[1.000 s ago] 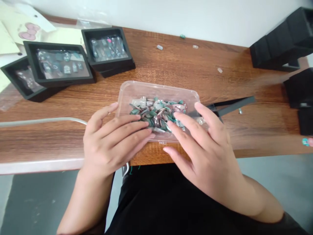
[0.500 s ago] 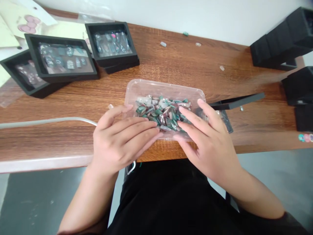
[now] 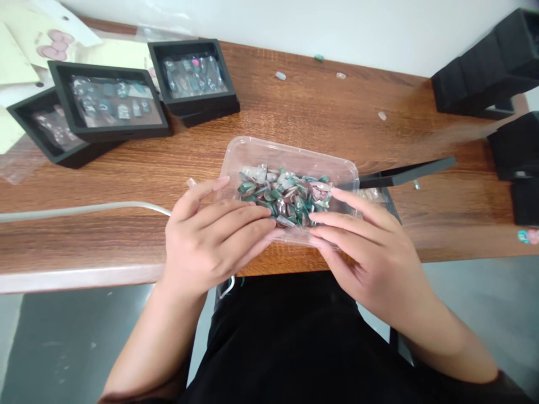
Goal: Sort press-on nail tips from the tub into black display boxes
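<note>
A clear plastic container (image 3: 290,152) stands near the table's front edge, holding a heap of small glossy nail-shaped pieces (image 3: 280,193) in green, pink and whitish tones. My left hand (image 3: 210,241) rests over its left front corner, thumb at the left wall, fingers stretched toward the heap and holding no piece that I can see. On the right, my right hand (image 3: 374,252) reaches over the container's right side with its fingers apart, their tips touching the right part of the heap.
Black framed boxes (image 3: 113,132) with nail sets lie at the left, another (image 3: 196,104) beside them. Black boxes (image 3: 475,78) are stacked at the right. An open black case (image 3: 404,174) sits behind my right hand. A white cable (image 3: 84,210) runs in from the left.
My right hand has moved slightly right and its fingers have shifted over the heap. The container sits slightly further right in view. My left hand keeps nearly the same pose.
</note>
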Available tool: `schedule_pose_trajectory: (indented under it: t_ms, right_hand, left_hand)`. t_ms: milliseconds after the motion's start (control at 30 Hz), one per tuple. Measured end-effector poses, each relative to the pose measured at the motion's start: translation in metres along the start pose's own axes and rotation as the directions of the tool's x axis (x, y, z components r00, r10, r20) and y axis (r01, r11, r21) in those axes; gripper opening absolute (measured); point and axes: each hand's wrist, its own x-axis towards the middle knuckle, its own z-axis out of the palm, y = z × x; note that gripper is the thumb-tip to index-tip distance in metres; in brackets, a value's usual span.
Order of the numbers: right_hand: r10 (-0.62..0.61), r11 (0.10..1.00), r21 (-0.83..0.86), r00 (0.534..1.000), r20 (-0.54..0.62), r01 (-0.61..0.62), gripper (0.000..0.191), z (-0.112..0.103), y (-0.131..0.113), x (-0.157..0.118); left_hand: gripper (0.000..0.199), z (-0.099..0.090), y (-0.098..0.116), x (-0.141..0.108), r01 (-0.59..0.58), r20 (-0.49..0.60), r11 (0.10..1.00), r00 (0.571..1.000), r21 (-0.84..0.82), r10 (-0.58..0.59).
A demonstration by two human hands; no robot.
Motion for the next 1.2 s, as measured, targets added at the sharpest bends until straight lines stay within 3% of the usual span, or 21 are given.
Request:
schedule_pose_trajectory:
  t_ms: [200, 533, 1033, 1200]
  right_hand:
    - [-0.019, 0.999, 0.042, 1.0, -0.001, 0.019, 0.013, 0.002, 0.006, -0.001]
    - [0.082, 0.921, 0.388, 0.993, -0.09, -0.041, 0.014, 0.009, 0.012, 0.003]
    - [0.083, 0.845, 0.534, 0.991, -0.101, -0.016, 0.019, 0.006, 0.014, 0.001]
    - [0.11, 0.729, 0.684, 0.984, -0.141, 0.016, 0.029, 0.004, 0.017, -0.004]
  left_hand:
    - [0.014, -0.001, -0.001, 0.001, -0.015, 0.004, 1.0, 1.0, 0.012, 0.015]
    - [0.018, -0.001, 0.0, 0.002, -0.018, 0.012, 1.0, 1.0, -0.001, 0.018]
    - [0.019, 0.0, 0.0, 0.004, -0.017, -0.003, 1.0, 1.0, -0.023, 0.017]
    - [0.02, -0.001, -0.001, 0.003, -0.016, 0.004, 1.0, 1.0, -0.021, 0.016]
